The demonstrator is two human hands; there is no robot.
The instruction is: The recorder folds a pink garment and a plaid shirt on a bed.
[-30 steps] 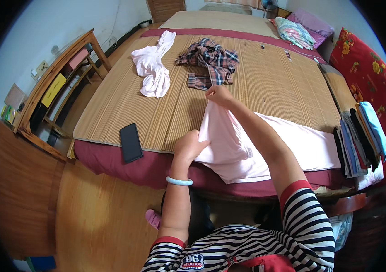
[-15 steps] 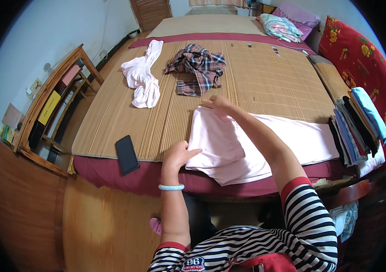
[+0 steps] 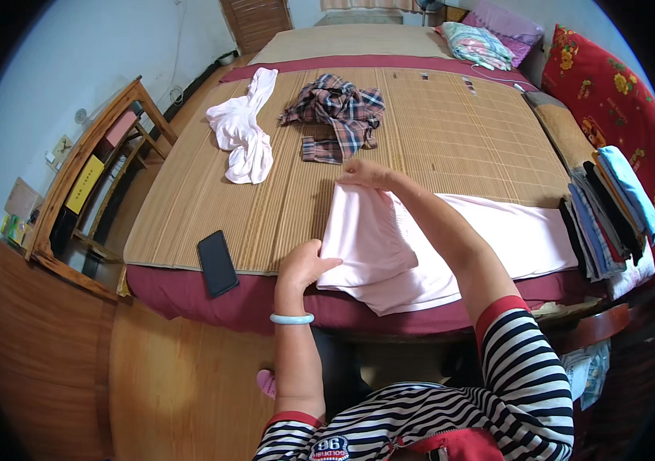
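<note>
Woven bamboo matting (image 3: pixel 435 131) covers a wide bed (image 3: pixel 251 296) edged in dark red, seen from above in a room with a wooden floor (image 3: pixel 166 369) and a wooden shelf unit (image 3: pixel 89 177) along the left wall. At the bed's near edge lies a pale pink garment (image 3: pixel 489 238), partly folded, its right part spread flat toward a stack of folded clothes (image 3: pixel 608 207) at the right side. The left hand (image 3: pixel 304 265), a pale green bangle (image 3: pixel 291 318) on its wrist, grips the near left corner of the folded pink layer, fingers curled over the cloth. The right hand (image 3: pixel 366 173) reaches across and pinches the far corner of the same fold, fingers closed on the fabric. A black phone (image 3: pixel 217 263) rests on the matting just left of the left hand, near the bed's edge. Farther back lie a crumpled white garment (image 3: pixel 244 131) and, beside it, a rumpled plaid shirt (image 3: pixel 337 111). A red floral cushion (image 3: pixel 612 92) leans at the right, and folded bedding (image 3: pixel 477 42) sits at the far end
</note>
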